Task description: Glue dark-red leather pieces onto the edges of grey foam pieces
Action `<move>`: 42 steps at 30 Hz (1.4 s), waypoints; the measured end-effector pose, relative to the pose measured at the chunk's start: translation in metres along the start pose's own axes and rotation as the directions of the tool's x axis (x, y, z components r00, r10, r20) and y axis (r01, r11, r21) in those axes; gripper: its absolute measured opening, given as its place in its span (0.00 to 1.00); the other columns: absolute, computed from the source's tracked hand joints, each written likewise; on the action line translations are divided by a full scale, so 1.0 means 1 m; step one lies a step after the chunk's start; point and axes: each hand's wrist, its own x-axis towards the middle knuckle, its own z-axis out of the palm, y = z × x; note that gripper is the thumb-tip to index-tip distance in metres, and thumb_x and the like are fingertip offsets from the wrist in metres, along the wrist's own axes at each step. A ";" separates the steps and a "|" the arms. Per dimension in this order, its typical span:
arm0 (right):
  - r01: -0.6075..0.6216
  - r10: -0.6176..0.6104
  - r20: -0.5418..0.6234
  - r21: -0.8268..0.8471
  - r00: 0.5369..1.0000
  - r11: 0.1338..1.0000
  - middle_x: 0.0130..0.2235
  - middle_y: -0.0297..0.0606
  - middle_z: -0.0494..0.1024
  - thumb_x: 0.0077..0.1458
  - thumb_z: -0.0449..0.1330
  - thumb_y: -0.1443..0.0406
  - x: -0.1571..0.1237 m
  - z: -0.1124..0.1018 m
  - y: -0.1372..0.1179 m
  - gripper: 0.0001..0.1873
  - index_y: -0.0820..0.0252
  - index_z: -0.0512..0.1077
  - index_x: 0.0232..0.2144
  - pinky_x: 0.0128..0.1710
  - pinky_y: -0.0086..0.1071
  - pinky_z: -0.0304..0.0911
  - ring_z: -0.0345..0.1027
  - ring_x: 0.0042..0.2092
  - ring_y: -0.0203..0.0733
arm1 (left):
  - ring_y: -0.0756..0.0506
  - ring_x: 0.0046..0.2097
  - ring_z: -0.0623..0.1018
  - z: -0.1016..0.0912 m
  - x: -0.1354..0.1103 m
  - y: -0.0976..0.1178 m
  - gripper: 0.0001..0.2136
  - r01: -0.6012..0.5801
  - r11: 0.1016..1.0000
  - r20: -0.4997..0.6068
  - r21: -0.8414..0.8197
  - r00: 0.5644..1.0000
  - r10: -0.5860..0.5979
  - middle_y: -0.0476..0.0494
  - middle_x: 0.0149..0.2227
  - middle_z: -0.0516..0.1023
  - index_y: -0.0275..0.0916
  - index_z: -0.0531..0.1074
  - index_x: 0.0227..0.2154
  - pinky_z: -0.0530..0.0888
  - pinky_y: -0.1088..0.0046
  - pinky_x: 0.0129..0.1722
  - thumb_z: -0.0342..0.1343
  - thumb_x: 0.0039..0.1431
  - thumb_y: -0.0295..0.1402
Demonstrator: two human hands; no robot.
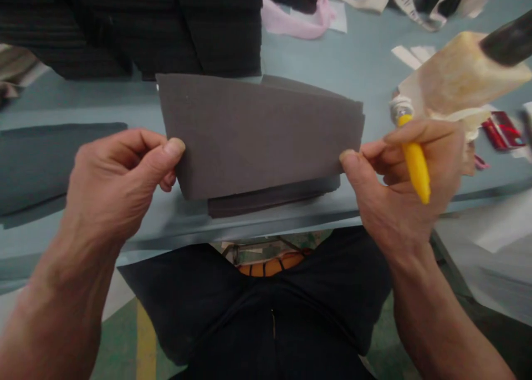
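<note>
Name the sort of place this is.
Probably a garment or fabric workshop: dark stacks of what look like cut pieces and a pink scrap lie on the table, and a grey panel is held up.

A grey fabric panel (261,136) is being held by left hand (114,180) and right hand (399,194) near the table's front edge (178,235).

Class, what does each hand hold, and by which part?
Left hand: dark panel, left edge. Right hand: the panel's lower right corner; yellow tool near its far end.
</note>
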 end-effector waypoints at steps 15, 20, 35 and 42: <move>-0.139 0.137 0.156 0.004 0.978 0.990 0.28 0.21 0.72 0.45 0.71 0.66 -0.007 -0.007 0.030 0.22 0.51 0.69 0.42 0.30 0.31 0.70 0.69 0.27 0.31 | 0.55 0.23 0.64 0.013 0.016 -0.034 0.19 0.178 0.981 0.280 -0.077 0.948 -0.150 0.54 0.19 0.67 0.40 0.70 0.19 0.58 0.76 0.25 0.66 0.56 0.45; -0.153 0.159 0.140 -0.057 0.977 0.987 0.26 0.21 0.66 0.45 0.71 0.64 -0.009 -0.011 0.027 0.20 0.50 0.69 0.40 0.27 0.32 0.68 0.72 0.28 0.34 | 0.56 0.22 0.62 0.013 0.018 -0.036 0.18 0.206 0.973 0.324 -0.100 0.932 -0.164 0.55 0.19 0.66 0.40 0.72 0.20 0.55 0.77 0.23 0.68 0.54 0.47; -0.116 0.113 0.049 0.059 0.992 0.992 0.27 0.25 0.70 0.43 0.74 0.63 -0.016 -0.010 0.050 0.21 0.53 0.71 0.39 0.25 0.29 0.61 0.65 0.26 0.34 | 0.54 0.21 0.57 0.024 0.016 -0.029 0.16 0.286 0.946 0.413 -0.153 0.888 -0.202 0.54 0.17 0.63 0.41 0.73 0.18 0.55 0.74 0.22 0.68 0.57 0.39; -0.041 0.044 -0.008 0.193 0.999 0.980 0.29 0.27 0.65 0.45 0.76 0.55 -0.020 -0.002 0.072 0.23 0.54 0.72 0.39 0.27 0.28 0.58 0.61 0.29 0.33 | 0.56 0.20 0.56 0.026 0.018 -0.023 0.19 0.331 0.932 0.412 -0.150 0.878 -0.245 0.57 0.15 0.61 0.39 0.71 0.17 0.54 0.76 0.22 0.66 0.64 0.30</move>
